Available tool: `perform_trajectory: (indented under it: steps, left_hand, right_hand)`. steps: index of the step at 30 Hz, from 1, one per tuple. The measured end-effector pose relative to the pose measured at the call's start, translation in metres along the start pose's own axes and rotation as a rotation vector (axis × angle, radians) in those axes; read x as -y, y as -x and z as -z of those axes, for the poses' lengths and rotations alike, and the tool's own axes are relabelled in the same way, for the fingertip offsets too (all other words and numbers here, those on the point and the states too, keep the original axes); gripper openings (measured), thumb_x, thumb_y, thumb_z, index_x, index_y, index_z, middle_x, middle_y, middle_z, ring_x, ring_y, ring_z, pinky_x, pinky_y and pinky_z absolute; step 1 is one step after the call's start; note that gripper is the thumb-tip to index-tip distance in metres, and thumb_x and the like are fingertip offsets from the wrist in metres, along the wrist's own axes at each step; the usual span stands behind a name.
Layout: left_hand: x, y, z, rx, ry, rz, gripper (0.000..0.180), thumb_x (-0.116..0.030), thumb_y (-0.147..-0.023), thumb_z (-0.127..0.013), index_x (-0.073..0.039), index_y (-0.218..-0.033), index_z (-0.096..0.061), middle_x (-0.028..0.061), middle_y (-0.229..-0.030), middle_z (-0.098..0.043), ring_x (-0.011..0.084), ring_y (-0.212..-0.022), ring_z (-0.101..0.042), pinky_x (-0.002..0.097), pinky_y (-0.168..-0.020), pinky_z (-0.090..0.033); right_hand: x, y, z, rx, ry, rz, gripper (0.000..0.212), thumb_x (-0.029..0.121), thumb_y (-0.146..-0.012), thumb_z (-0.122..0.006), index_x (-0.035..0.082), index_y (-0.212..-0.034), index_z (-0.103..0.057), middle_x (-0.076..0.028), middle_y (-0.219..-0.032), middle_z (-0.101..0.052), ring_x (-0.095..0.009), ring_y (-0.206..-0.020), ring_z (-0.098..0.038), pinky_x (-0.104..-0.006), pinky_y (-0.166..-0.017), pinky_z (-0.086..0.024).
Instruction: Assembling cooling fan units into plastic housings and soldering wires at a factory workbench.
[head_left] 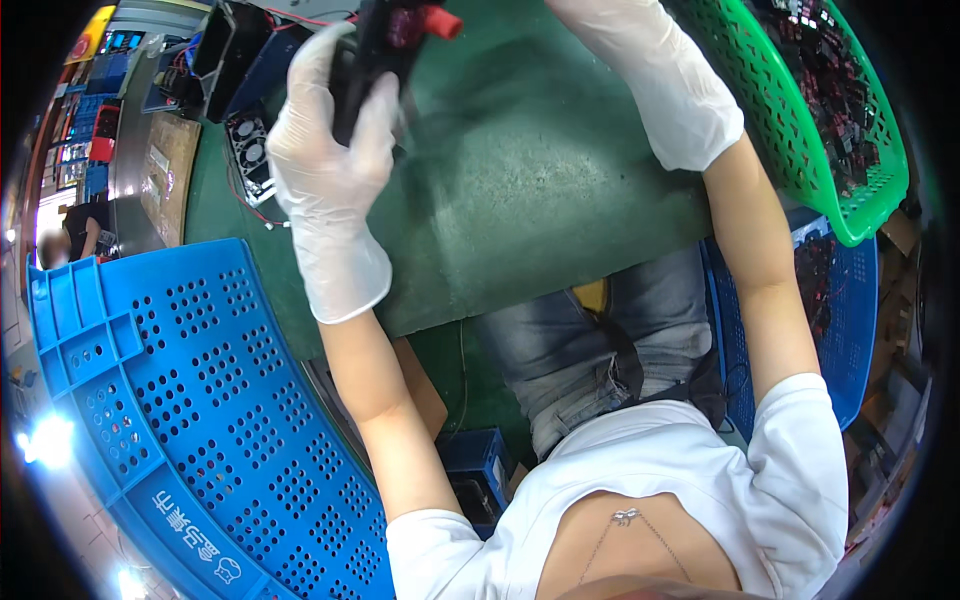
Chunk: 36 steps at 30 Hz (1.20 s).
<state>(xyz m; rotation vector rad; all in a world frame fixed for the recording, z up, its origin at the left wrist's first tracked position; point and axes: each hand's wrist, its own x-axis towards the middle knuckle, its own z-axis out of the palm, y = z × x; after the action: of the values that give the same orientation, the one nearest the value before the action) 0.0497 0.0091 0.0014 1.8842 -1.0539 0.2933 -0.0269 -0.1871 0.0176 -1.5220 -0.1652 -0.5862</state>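
Observation:
My left hand (335, 165), in a thin white glove, is raised at the upper left over the green work surface (520, 180). Its thumb and fingers close around a black object with a red, stubby end (440, 22). This object runs past the top edge and is partly blurred, so its kind is unclear. My right hand (665, 75), gloved the same way, reaches up to the top edge on the right. Its fingers lie outside the picture, and whatever they touch is hidden.
A green perforated basket (815, 135) full of small dark and red parts stands at the right, above a blue crate (850, 370). Another blue perforated crate (230, 400) stands at left. Beside my left hand lie a fan unit (248, 150) with wires and brown cardboard (168, 175).

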Motion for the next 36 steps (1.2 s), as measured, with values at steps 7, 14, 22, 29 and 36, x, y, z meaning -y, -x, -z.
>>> perform_trajectory:
  steps: [7, 14, 22, 29, 36]
  left_hand:
    - [0.002, 0.007, -0.007, 0.171, 0.338, 0.082, 0.043, -0.004, -0.077, -0.065, 0.000, -0.119, -0.054, 0.0121, -0.099, -0.067, 0.0142, -0.089, -0.063, 0.0269, -0.083, -0.049]
    - [0.008, 0.006, -0.014, 0.254, 0.685, 0.159, 0.049, -0.004, -0.080, -0.063, 0.000, -0.126, -0.048, 0.0094, -0.116, -0.060, 0.0155, -0.107, -0.055, 0.0300, -0.098, -0.040]
    - [0.004, 0.006, -0.015, 0.215, 0.695, 0.110, 0.048, -0.004, -0.082, -0.063, -0.001, -0.127, -0.048, 0.0060, -0.116, -0.057, 0.0134, -0.102, -0.055, 0.0290, -0.091, -0.043]
    - [0.000, 0.006, -0.012, 0.256, 0.705, 0.256, 0.040, -0.007, -0.083, -0.061, 0.001, -0.121, -0.051, 0.0082, -0.108, -0.060, 0.0132, -0.099, -0.056, 0.0268, -0.089, -0.044]
    - [-0.001, 0.004, -0.005, 0.335, 1.054, 0.339, 0.047, -0.012, -0.085, -0.064, 0.000, -0.126, -0.047, 0.0068, -0.116, -0.055, 0.0137, -0.107, -0.053, 0.0290, -0.096, -0.041]
  right_hand:
    - [-0.009, 0.010, -0.004, 0.193, -0.045, -0.215, 0.031, 0.026, -0.090, -0.064, 0.003, -0.109, -0.066, -0.004, -0.096, -0.066, -0.012, -0.086, -0.058, -0.0282, -0.083, -0.046]
    - [-0.010, 0.009, -0.005, 0.215, -0.146, -0.255, 0.023, 0.027, -0.090, -0.064, 0.006, -0.099, -0.069, 0.003, -0.087, -0.064, -0.006, -0.084, -0.054, -0.0225, -0.079, -0.041]
    - [-0.009, 0.010, -0.006, 0.214, -0.110, -0.098, 0.023, 0.025, -0.092, -0.060, 0.009, -0.105, -0.069, -0.001, -0.116, -0.058, -0.010, -0.099, -0.054, -0.0269, -0.088, -0.041]
    - [-0.009, 0.006, -0.013, 0.170, -0.008, -0.087, 0.026, 0.015, -0.093, -0.058, 0.010, -0.118, -0.064, 0.000, -0.118, -0.058, -0.010, -0.105, -0.054, -0.0249, -0.093, -0.042]
    - [-0.004, -0.021, -0.009, 0.300, 0.096, -0.329, 0.060, 0.054, -0.097, -0.040, 0.002, -0.100, -0.070, -0.007, -0.096, -0.068, -0.015, -0.096, -0.058, -0.0298, -0.091, -0.042]
